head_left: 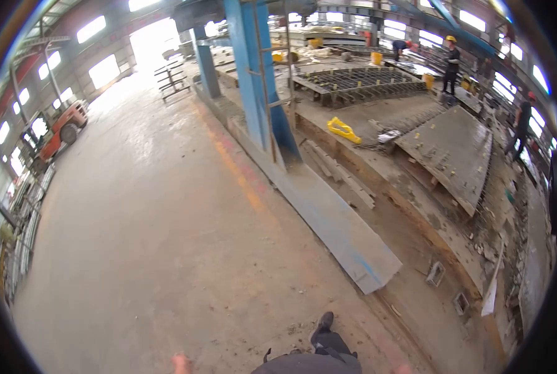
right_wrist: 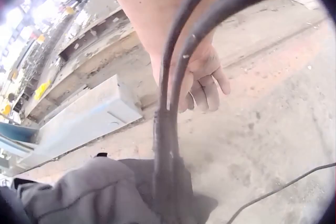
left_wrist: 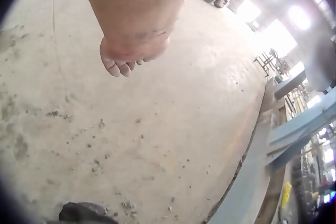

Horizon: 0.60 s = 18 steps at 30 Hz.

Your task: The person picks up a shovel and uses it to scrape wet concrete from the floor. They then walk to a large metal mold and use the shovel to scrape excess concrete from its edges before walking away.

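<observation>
My left hand (left_wrist: 134, 50) hangs over the bare concrete floor (left_wrist: 157, 103), its fingers loosely curled and holding nothing. In the head view only a bit of the same hand (head_left: 180, 363) shows at the bottom edge. The right hand (right_wrist: 205, 79) hangs beside the dark trouser leg (right_wrist: 89, 187), with slack fingers and nothing in them. Two black cables (right_wrist: 176, 77) cross in front of that wrist and cover part of the hand. A dark shoe (head_left: 326, 320) stands on the floor ahead of my body.
A blue steel column (head_left: 250, 68) rises from a grey beam (head_left: 347, 230) on my right. Beyond lie a rebar-filled mould (head_left: 366, 78), a flat plate (head_left: 453, 149) and debris. An orange forklift (head_left: 63, 129) stands left. Several workers, one in a yellow helmet (head_left: 451, 38), are at the far right.
</observation>
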Each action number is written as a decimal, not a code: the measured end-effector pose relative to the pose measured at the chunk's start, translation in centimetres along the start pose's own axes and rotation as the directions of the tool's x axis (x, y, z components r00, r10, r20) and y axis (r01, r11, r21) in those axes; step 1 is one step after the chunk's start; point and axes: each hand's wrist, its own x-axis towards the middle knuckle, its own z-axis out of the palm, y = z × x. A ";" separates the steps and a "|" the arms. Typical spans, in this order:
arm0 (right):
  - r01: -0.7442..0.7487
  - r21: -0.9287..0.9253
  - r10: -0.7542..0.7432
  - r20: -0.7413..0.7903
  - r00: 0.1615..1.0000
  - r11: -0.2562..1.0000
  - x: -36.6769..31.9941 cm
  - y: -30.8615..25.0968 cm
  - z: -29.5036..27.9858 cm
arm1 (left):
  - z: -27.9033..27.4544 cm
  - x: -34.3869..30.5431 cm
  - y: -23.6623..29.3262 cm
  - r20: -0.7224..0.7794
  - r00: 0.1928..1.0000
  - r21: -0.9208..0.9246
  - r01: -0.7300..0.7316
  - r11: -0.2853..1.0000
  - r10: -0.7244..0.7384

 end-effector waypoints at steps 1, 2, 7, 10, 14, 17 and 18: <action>0.024 -0.052 -0.022 0.042 0.999 0.998 2.0 -1.5 -4.7 | 1.0 -1.5 -1.4 0.100 0.982 0.090 0.153 0.984 -0.162; -0.130 0.105 0.129 0.014 0.991 0.986 4.9 -3.9 -7.7 | 2.5 -4.1 -1.0 0.196 0.971 0.093 0.120 0.988 -0.136; -0.132 0.246 0.164 -0.114 0.980 0.960 13.0 -20.8 -23.6 | 11.0 -11.5 9.2 0.416 0.909 0.132 -0.064 0.989 0.003; -0.044 0.305 0.063 -0.055 0.996 0.952 19.9 -28.2 -29.4 | 14.3 -12.0 15.8 0.306 0.949 0.017 -0.085 0.996 0.076; 0.264 -0.168 -0.281 -0.080 0.956 0.950 32.0 -37.7 -34.9 | 16.7 -13.2 24.7 0.216 0.970 -0.057 -0.105 0.993 0.115; 0.376 -0.224 -0.385 0.006 0.923 0.899 35.8 -46.8 -40.0 | 18.1 -13.5 28.0 0.129 0.969 -0.168 -0.189 0.967 0.212; 0.377 -0.188 -0.376 0.045 0.926 0.907 35.8 -51.3 -42.2 | 18.6 -13.1 28.3 0.143 0.973 -0.163 -0.156 0.974 0.179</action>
